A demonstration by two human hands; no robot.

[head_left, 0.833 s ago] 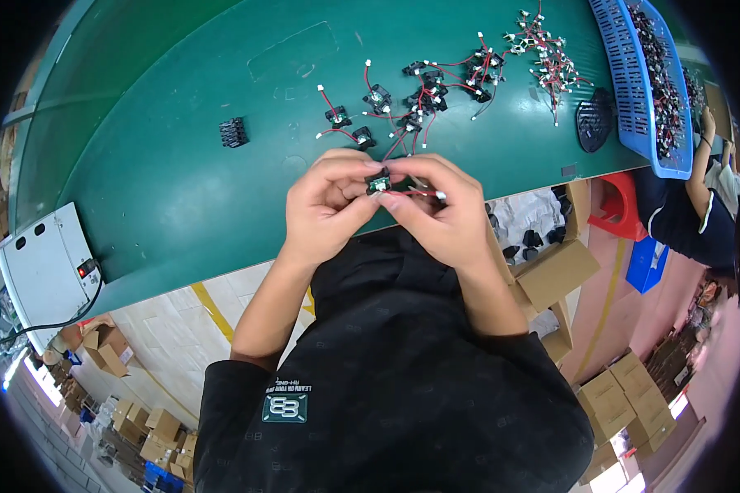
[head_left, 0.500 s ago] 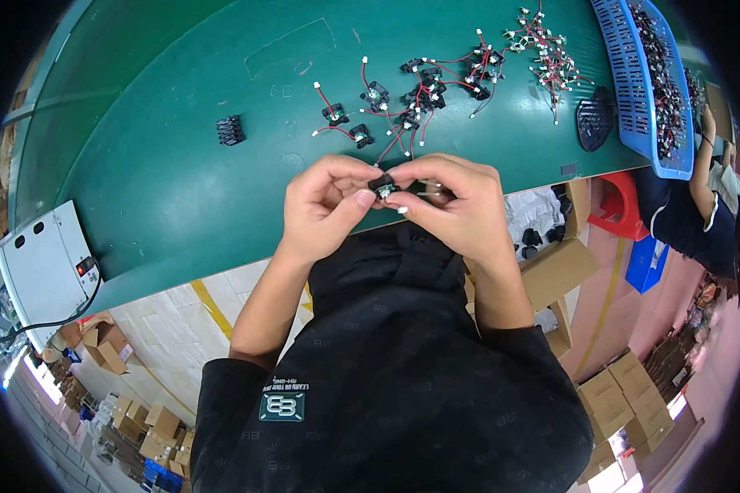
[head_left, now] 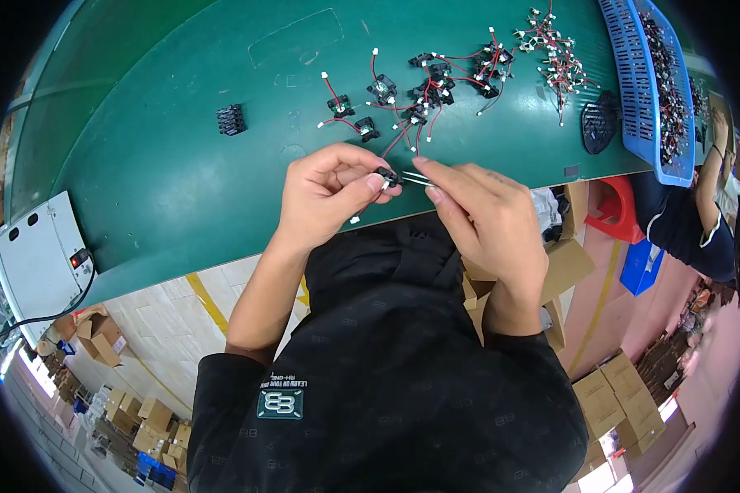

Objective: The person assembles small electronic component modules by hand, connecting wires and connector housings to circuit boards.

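Long green counter (head_left: 173,164) spans the upper view, its near edge in front of the wearer. Blue slatted plastic basket (head_left: 635,86) at its far right, full of small wired parts.

Both forearms rise from short black sleeves, elbows bent, hands meeting over the near edge, close but apart from each other. Left forearm (head_left: 263,300) slants up and inward; right forearm (head_left: 511,311) stands steeper, the wrist bent so the fingers point left.

Right hand (head_left: 493,218): back of hand up, index finger stretched forward, thumb opposed below it, the two closed on a tool. Left hand (head_left: 321,197): thumb laid along the near side, index finger curved over from behind, pinching one small piece; other fingers curled in.

Beyond the hands, a loose cluster of black plastic pieces with red wires (head_left: 426,90) on the counter. Black ribbed block (head_left: 231,120) alone to the left.

Slim silver tweezers (head_left: 416,179) in the right grip, prongs aimed left. Small black plastic part (head_left: 387,176) in the left fingertips, right at the prong tips; contact cannot be told. Tiny white connector (head_left: 354,219) hangs below the left fingers.
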